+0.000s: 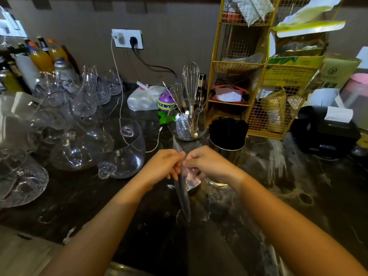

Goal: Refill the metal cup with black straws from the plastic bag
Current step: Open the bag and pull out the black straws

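**Both hands on the straw bag, mid-bench**

Left hand (166, 165) and right hand (207, 163) meet above the middle of the dark marbled bench (298, 196), each pinching the top of a clear plastic bag (184, 188). Bag hangs down toward the near edge; thin, crinkled film, glossy, with a narrow dark bundle inside, probably black straws. Cannot tell how many remain.

Metal cup (227, 148) stands just beyond the right hand, toward the back edge: round, polished steel, packed with upright black straws (229, 129). A second shiny rim shows under the right wrist; what it is I cannot tell.

Open room: the bench's near-right stretch is bare stone. Left half is crowded with clear glassware (119, 148), rounded and curved, reaching close to the left hand. Behind the cup, a glass bowl (186, 130) holding a wire whisk (191, 80), and a yellow wire rack (256, 80) against the back edge. Black box-shaped machine (324, 132) at the far right.
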`<state>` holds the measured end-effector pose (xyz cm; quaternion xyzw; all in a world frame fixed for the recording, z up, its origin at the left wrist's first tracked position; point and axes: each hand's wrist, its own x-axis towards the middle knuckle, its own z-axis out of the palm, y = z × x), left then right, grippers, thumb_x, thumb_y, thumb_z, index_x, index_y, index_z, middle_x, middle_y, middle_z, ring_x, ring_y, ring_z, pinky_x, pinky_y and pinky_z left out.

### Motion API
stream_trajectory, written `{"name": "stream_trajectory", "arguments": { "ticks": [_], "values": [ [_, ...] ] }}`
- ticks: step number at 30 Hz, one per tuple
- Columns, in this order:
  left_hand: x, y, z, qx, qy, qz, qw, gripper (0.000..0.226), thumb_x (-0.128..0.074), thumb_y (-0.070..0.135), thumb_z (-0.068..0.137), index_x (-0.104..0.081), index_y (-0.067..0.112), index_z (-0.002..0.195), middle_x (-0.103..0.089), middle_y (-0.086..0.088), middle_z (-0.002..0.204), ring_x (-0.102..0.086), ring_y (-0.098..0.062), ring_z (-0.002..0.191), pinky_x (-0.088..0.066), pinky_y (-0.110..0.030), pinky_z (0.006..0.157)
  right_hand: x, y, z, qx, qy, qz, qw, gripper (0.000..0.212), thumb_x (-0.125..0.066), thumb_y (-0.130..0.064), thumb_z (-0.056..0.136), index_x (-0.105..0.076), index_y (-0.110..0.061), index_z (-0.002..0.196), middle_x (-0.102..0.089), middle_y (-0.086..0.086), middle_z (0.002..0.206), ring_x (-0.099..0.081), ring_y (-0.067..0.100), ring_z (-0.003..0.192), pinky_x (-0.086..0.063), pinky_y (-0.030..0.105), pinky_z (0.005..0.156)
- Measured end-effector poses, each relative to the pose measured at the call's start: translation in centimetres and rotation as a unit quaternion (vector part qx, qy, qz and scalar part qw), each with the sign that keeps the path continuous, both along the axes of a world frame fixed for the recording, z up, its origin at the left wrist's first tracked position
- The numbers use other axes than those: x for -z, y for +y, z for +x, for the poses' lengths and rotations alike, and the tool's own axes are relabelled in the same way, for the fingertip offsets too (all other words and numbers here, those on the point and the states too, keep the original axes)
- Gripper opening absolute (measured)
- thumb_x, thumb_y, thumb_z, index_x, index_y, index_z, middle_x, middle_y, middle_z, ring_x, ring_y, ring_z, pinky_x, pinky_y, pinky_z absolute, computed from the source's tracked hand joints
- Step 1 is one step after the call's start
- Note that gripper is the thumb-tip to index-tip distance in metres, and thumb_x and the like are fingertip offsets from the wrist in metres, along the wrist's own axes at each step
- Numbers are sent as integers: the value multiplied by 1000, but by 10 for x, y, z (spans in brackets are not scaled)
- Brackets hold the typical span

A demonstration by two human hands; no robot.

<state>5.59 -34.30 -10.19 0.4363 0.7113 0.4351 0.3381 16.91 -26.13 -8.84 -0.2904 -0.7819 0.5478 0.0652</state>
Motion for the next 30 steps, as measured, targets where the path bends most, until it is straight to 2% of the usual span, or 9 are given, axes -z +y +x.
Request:
{"name": "stream_trajectory", "arguments": {
  "ticks": [3, 6, 9, 16, 20, 23, 27, 30],
  "values": [
    [-3, -3, 1, 21, -77, -1, 997, 34, -45, 26, 90, -49, 15, 59, -55, -4, 54, -54, -8, 39, -39, -15, 39, 1, 2, 2, -7, 15, -74, 997, 26, -54, -5, 86, -56, -11, 60, -63, 1, 53, -59, 4, 43, -49, 16, 41],
    [-3, -3, 1, 42, -97, -2, 994, 32, -47, 26, 89, -53, 16, 60, -61, 0, 49, -57, -8, 41, -43, -15, 40, 1, 2, 3, -9, 18, -68, 998, 23, -59, -5, 83, -57, -11, 61, -60, -7, 37, -56, 2, 37, -47, 12, 40],
    [-2, -3, 3, 53, -113, -3, 992, 30, -48, 25, 89, -57, 17, 61, -63, 2, 45, -57, -7, 42, -46, -15, 40, 5, -1, 5, -11, 31, -71, 997, 19, -63, -5, 80, -59, -9, 63, -59, -7, 35, -55, 1, 37, -47, 10, 40],
    [3, -4, 11, 73, -98, -20, 992, 33, -44, 24, 90, -58, 17, 61, -59, 4, 42, -55, -6, 44, -47, -17, 44, 17, -9, 10, -9, 40, -84, 996, 15, -68, -5, 76, -62, -8, 62, -59, -6, 36, -54, 1, 35, -43, 9, 38],
    [-1, -3, 9, 68, -92, -25, 993, 28, -41, 17, 91, -55, 13, 67, -58, -5, 58, -57, -12, 50, -49, -19, 44, 14, -9, 12, -4, 38, -87, 995, 22, -68, -10, 77, -57, -11, 58, -58, -7, 37, -52, 1, 35, -41, 9, 38],
    [-5, -1, 4, 65, -41, -27, 997, 27, -41, 12, 89, -57, 9, 68, -57, -10, 62, -57, -6, 47, -47, -16, 43, 10, -11, 11, -6, 33, -78, 996, 22, -67, -13, 78, -55, -13, 60, -59, -7, 38, -52, 1, 35, -41, 10, 38],
    [-11, -1, -2, 63, -25, -36, 997, 24, -45, 8, 88, -62, 5, 72, -57, -8, 62, -57, -2, 44, -47, -13, 41, 5, -12, 10, 3, 32, -53, 998, 19, -66, -22, 79, -54, -14, 67, -59, -2, 55, -53, 4, 44, -42, 10, 39],
    [-13, -1, -4, 63, -38, -42, 996, 22, -50, 7, 86, -62, 8, 68, -59, -4, 56, -58, -2, 43, -47, -12, 41, 3, -12, 10, 6, 35, -43, 998, 20, -67, -24, 78, -52, -15, 68, -58, 0, 57, -54, 5, 45, -43, 11, 39]
  ]
}}
